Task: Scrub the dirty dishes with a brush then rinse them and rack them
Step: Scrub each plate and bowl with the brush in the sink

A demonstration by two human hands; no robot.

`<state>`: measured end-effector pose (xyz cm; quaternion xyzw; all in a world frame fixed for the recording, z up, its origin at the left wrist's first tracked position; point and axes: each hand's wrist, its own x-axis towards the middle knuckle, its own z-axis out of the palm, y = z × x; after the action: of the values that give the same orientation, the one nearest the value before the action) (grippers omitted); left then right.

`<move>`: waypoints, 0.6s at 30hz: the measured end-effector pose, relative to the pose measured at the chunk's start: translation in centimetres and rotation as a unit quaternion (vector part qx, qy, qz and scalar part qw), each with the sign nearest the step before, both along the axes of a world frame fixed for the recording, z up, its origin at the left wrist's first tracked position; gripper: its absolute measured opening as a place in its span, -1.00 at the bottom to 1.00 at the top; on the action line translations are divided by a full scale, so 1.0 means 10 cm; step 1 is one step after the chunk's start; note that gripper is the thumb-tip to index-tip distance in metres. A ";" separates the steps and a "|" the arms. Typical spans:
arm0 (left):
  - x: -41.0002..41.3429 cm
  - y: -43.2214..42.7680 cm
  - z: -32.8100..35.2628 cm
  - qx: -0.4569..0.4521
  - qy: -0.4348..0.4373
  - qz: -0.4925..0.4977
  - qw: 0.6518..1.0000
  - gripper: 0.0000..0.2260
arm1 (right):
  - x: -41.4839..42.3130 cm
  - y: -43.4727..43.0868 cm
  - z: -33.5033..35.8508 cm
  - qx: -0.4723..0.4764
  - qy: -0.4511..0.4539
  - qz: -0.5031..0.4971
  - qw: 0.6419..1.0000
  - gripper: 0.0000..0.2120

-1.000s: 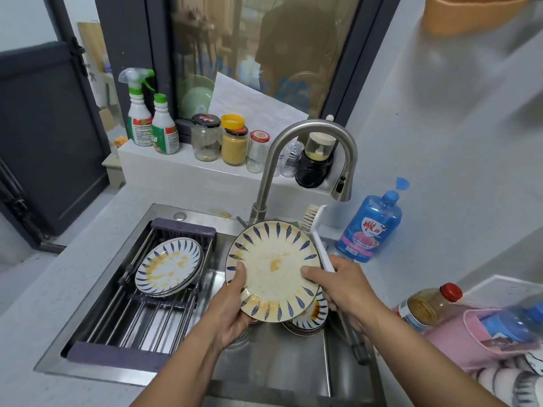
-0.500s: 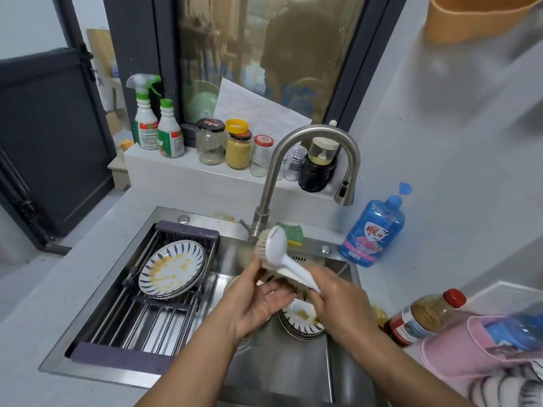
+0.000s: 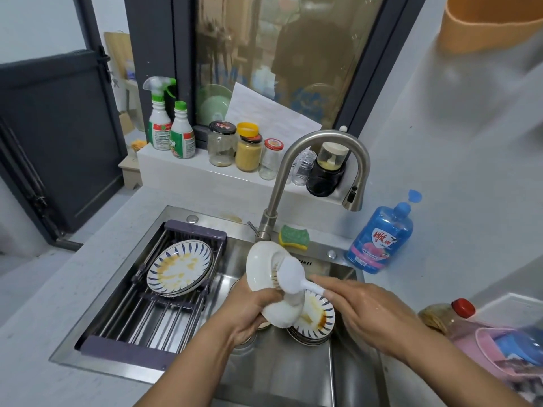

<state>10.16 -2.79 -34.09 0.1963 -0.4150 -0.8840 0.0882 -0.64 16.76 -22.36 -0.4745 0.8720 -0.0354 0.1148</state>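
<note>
Over the sink (image 3: 208,214), near its back edge, a plate (image 3: 264,268) is held tilted on its rim. Its white back faces my camera and its patterned face is hidden from me. The left hand (image 3: 249,311) grips the plate's lower edge with curled fingers; part of that grip is lost behind the plate. A white-headed brush (image 3: 291,271) lies bristles-down on the plate's back. The right hand (image 3: 364,311) pinches its handle, most of which disappears under the fingers.

Just below, by the basin's right wall, a stack of blue-rimmed plates (image 3: 318,320) smeared with brown sauce sits on the basin floor. The held plate half covers it, and I cannot count the stack.

A rack (image 3: 164,321) of metal bars spans the sink's left half. Toward its back end it carries yellow-stained plates (image 3: 179,267); how many I cannot tell.

The faucet (image 3: 293,160) rises from the back edge and arches toward the back right corner. A green-and-yellow sponge (image 3: 293,236) lies on the back rim beside its base. A blue soap bottle (image 3: 382,239) stands on the counter just past that corner.

On the ledge behind stand jars (image 3: 248,154) and two spray bottles (image 3: 158,127).

Right of the sink, a red-capped bottle (image 3: 449,317) and a pink holder (image 3: 499,348) are blurred, and the holder is cut off by the frame's edge. Both forearms run out of view at the bottom.
</note>
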 end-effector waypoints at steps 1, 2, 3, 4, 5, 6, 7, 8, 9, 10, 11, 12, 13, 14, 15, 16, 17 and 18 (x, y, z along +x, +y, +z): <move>0.00 0.03 -0.01 -0.047 -0.001 -0.004 0.999 -0.41 | 0.02 -0.06 0.10 0.029 0.018 0.020 0.999 -0.60; 0.00 0.07 -0.03 -0.087 -0.008 -0.005 0.996 -0.40 | 0.05 -0.13 0.18 0.057 0.035 0.041 0.997 -0.60; 0.00 0.10 -0.06 -0.114 -0.019 -0.007 0.993 -0.40 | 0.08 -0.20 0.23 0.084 0.055 0.060 0.993 -0.61; 0.00 0.13 -0.06 -0.126 -0.028 -0.009 0.992 -0.39 | 0.09 -0.25 0.27 0.103 0.076 0.072 0.989 -0.61; 0.00 0.15 -0.07 -0.139 -0.031 -0.016 0.990 -0.40 | 0.08 -0.30 0.29 0.109 0.090 0.069 0.988 -0.62; 0.01 0.16 -0.07 -0.156 -0.030 -0.024 0.987 -0.42 | 0.02 -0.34 0.32 0.106 0.094 0.051 0.989 -0.63; 0.02 0.16 -0.07 -0.172 -0.029 -0.030 0.984 -0.45 | -0.07 -0.38 0.37 0.102 0.095 0.024 0.990 -0.63; 0.04 0.15 -0.06 -0.181 -0.030 -0.035 0.982 -0.47 | -0.17 -0.42 0.44 0.105 0.095 -0.002 0.990 -0.63; 0.05 0.15 -0.05 -0.183 -0.029 -0.039 0.982 -0.47 | -0.25 -0.45 0.53 0.110 0.091 -0.020 0.990 -0.63; 0.05 0.14 -0.04 -0.179 -0.026 -0.041 0.983 -0.46 | -0.31 -0.47 0.60 0.116 0.080 -0.027 0.990 -0.63; 0.05 0.13 -0.04 -0.171 -0.021 -0.042 0.984 -0.44 | -0.31 -0.49 0.66 0.122 0.068 -0.022 0.990 -0.64; 0.04 0.12 -0.04 -0.160 -0.020 -0.037 0.986 -0.42 | -0.26 -0.51 0.70 0.133 0.061 -0.006 0.989 -0.64; 0.03 0.12 -0.04 -0.151 -0.019 -0.032 0.988 -0.41 | -0.17 -0.54 0.70 0.146 0.064 0.019 0.987 -0.63; 0.01 0.10 -0.04 -0.145 -0.020 -0.029 0.989 -0.40 | -0.07 -0.55 0.68 0.157 0.073 0.049 0.984 -0.64; -0.01 0.09 -0.05 -0.139 -0.022 -0.026 0.990 -0.41 | 0.03 -0.56 0.64 0.169 0.082 0.073 0.979 -0.64; -0.01 0.08 -0.05 -0.134 -0.021 -0.024 0.990 -0.41 | 0.09 -0.57 0.61 0.174 0.092 0.085 0.977 -0.65; 0.00 0.06 -0.06 -0.134 -0.020 -0.022 0.991 -0.41 | 0.09 -0.58 0.59 0.168 0.101 0.083 0.977 -0.65; 0.01 0.03 -0.06 -0.138 -0.017 -0.023 0.990 -0.40 | 0.03 -0.59 0.58 0.159 0.101 0.067 0.980 -0.65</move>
<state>10.25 -2.48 -34.68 0.1878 -0.5385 -0.8168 0.0869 -0.35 10.87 -16.51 -0.5086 0.8399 0.1595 0.1020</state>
